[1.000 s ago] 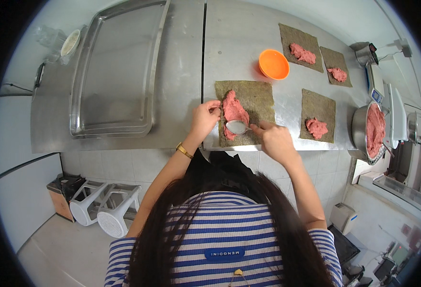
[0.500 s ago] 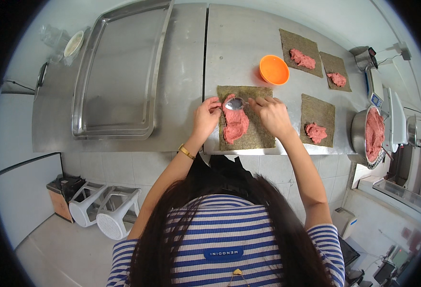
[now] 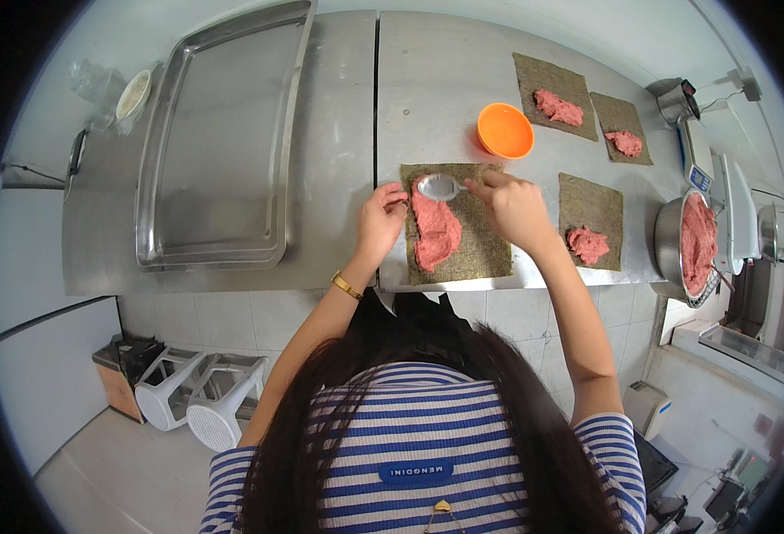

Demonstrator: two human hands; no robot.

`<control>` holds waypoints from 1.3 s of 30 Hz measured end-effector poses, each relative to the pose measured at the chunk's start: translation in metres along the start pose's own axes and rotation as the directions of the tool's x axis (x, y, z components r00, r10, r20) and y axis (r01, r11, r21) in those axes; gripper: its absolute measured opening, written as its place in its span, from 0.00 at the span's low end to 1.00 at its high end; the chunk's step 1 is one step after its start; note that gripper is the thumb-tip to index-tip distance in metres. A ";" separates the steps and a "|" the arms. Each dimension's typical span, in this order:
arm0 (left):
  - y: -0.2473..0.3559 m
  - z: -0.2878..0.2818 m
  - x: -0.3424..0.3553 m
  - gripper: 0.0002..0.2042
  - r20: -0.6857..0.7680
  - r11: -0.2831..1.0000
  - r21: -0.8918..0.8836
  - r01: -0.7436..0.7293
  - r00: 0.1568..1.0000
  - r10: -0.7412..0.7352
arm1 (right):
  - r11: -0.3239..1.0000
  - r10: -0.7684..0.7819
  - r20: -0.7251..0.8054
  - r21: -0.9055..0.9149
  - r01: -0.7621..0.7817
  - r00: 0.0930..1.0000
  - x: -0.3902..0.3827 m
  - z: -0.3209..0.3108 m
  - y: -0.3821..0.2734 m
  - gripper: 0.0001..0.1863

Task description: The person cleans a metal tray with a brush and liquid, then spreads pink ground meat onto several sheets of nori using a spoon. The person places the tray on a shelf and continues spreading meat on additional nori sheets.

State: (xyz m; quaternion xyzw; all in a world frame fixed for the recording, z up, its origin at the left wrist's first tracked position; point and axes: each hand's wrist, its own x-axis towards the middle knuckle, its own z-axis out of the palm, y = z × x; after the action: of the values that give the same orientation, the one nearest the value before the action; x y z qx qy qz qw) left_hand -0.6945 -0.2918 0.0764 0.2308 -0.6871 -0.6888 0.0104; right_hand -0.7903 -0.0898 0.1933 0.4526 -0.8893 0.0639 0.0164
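A seaweed sheet (image 3: pixel 485 245) lies near the steel counter's front edge, with an elongated strip of pink minced paste (image 3: pixel 436 233) along its left side. My left hand (image 3: pixel 383 218) grips that sheet's left edge with curled fingertips. My right hand (image 3: pixel 516 209) is closed on a metal spoon (image 3: pixel 436 185), whose bowl rests on the upper end of the paste. Behind the sheet sits an orange bowl (image 3: pixel 505 131).
Three more sheets (image 3: pixel 579 205) bearing paste lumps lie to the right and back. A steel bowl of paste (image 3: pixel 670 240) and scales (image 3: pixel 693 156) stand at the right edge. A large steel tray (image 3: pixel 218 142) occupies the left counter. White stools (image 3: pixel 218 409) stand below.
The spoon and my right hand have moved away from me, from the paste's lower part to its upper end. My left hand stays at the sheet's edge.
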 end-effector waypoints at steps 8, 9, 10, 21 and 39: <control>0.006 0.002 0.006 0.19 -0.025 1.000 -0.010 -0.005 1.000 0.005 | 0.996 -0.052 -0.037 -0.068 0.049 0.998 0.012 0.023 -0.003 0.20; 0.006 0.002 0.006 0.19 -0.026 1.000 -0.029 0.000 1.000 -0.001 | 0.996 -0.053 -0.059 -0.077 0.049 0.997 0.015 0.024 -0.002 0.20; 0.005 0.002 0.006 0.19 -0.028 0.999 -0.049 0.005 1.000 -0.007 | 0.996 -0.031 -0.042 -0.087 0.027 0.999 0.017 0.023 -0.001 0.20; 0.005 -0.003 -0.002 0.17 0.015 0.986 0.168 -0.011 1.000 0.008 | 0.994 -0.076 0.025 -0.071 0.077 0.997 -0.029 0.001 -0.016 0.21; 0.006 -0.003 -0.003 0.18 -0.007 0.990 0.141 0.006 1.000 -0.005 | 0.993 -0.019 -0.114 -0.117 0.005 0.993 0.008 0.011 -0.001 0.16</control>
State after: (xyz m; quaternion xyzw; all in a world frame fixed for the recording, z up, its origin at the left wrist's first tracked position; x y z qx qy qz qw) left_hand -0.6927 -0.2939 0.0831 0.2353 -0.7334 -0.6378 -0.0055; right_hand -0.7941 -0.0985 0.1834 0.4517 -0.8864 0.0379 0.0944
